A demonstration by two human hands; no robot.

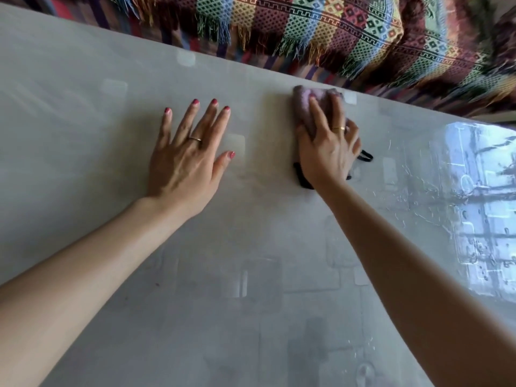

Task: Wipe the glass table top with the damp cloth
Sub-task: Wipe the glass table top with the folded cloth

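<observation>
Head view: right hand [329,152] on cloth [304,100]

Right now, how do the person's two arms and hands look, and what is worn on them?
Both forearms are bare, with no sleeves in view. The left hand wears a thin gold-coloured ring on one finger, and its nails are painted red. The right hand also wears a thin gold-coloured ring. No watch or bracelet shows on either wrist.
</observation>
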